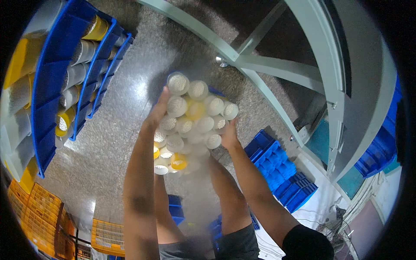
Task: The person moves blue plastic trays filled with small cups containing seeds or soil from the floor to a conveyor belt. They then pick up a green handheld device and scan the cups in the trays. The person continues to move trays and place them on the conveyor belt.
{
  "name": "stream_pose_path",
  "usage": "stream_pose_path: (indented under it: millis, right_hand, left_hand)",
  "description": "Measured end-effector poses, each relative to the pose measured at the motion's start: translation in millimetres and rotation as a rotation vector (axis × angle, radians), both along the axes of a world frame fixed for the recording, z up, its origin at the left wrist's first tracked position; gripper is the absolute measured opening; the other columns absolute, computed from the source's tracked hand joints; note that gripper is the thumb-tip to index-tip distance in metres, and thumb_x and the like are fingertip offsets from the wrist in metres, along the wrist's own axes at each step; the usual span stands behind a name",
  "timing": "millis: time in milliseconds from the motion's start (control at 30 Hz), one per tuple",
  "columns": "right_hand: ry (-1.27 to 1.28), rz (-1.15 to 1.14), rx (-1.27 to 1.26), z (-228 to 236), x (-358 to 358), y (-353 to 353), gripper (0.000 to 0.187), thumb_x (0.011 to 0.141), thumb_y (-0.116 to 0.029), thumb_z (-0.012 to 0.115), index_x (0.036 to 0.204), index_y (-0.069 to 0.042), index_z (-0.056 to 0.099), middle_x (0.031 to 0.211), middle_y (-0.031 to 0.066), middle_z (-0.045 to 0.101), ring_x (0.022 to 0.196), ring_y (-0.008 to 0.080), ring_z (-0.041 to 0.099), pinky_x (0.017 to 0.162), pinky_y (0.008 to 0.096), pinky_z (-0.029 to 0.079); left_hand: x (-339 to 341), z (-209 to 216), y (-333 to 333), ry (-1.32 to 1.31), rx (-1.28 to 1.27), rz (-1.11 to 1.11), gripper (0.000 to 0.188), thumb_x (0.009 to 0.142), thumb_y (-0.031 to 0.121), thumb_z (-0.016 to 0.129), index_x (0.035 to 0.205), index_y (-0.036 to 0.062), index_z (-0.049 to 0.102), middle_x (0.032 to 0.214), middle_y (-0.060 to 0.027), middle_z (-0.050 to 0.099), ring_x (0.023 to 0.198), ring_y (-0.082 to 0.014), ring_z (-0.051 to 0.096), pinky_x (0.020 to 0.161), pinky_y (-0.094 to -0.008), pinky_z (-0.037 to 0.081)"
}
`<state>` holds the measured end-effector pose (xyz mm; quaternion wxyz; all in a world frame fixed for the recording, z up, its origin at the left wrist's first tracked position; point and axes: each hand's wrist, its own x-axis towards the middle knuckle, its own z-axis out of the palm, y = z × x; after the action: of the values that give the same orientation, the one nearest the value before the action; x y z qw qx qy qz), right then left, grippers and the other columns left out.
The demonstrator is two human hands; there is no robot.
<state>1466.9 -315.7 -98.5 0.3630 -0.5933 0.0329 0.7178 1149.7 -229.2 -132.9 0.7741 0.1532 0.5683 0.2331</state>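
Between my two hands is a tightly packed load of round white tubs, a few of them yellow, most filled with small white pieces. Slivers of a blue crate show at the far edge of the load; the tubs hide the rest of it. My left hand grips the left side near the far corner, thumb up along the edge. On the right side, my right hand is closed round the edge, its fingers mostly hidden. A hazy blur covers the middle of the view.
At left stand stacked blue crates holding similar tubs. Yellow slatted crates sit lower left. A pale green metal frame rises at right, with blue crates on the floor beside it. My legs are below the load.
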Motion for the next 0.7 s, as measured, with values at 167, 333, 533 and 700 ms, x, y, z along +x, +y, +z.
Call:
stream_pose_path:
  millis: [167, 333, 533, 700]
  right_hand:
    - [0.062, -0.123, -0.069, 3, -1, -11, 0.079, 0.097, -0.066, 0.018, 0.150, -0.008, 0.025, 0.147, 0.0128, 0.039, 0.137, 0.0301, 0.032, 0.114, 0.0511, 0.022]
    - [-0.084, -0.014, -0.175, 52, -7, 0, 0.082, 0.094, -0.070, 0.024, 0.150, -0.010, 0.027, 0.152, 0.0083, 0.035, 0.141, 0.0281, 0.028, 0.115, 0.0441, 0.024]
    - [-0.726, 0.943, 0.180, 57, -27, -6, 0.076, 0.098, -0.064, 0.025, 0.150, -0.009, 0.026, 0.153, 0.0072, 0.034, 0.143, 0.0251, 0.026, 0.116, 0.0414, 0.022]
    - [-0.461, 0.671, 0.128, 51, -20, -33, 0.075, 0.099, -0.060, 0.030, 0.150, -0.006, 0.024, 0.156, 0.0092, 0.028, 0.144, 0.0269, 0.024, 0.115, 0.0475, 0.023]
  left_hand:
    - [-6, 32, 4, -0.228, 0.066, 0.157, 0.098, 0.090, 0.076, 0.028, 0.152, 0.0006, 0.015, 0.156, -0.0193, 0.022, 0.144, -0.0278, 0.021, 0.117, -0.0408, 0.020]
    - [-31, 66, -22, 0.210, 0.287, -0.439, 0.076, 0.098, 0.052, 0.043, 0.153, 0.0051, 0.019, 0.157, -0.0150, 0.022, 0.145, -0.0279, 0.020, 0.118, -0.0382, 0.019]
    - [-39, 57, -42, 0.152, 0.430, -0.393, 0.059, 0.099, 0.033, 0.049, 0.149, 0.0076, 0.031, 0.152, -0.0170, 0.034, 0.142, -0.0310, 0.030, 0.116, -0.0385, 0.024]
    - [-31, 53, -54, 0.405, 0.636, -0.439, 0.059, 0.098, 0.035, 0.053, 0.145, 0.0017, 0.037, 0.146, -0.0221, 0.041, 0.136, -0.0349, 0.039, 0.112, -0.0383, 0.033]
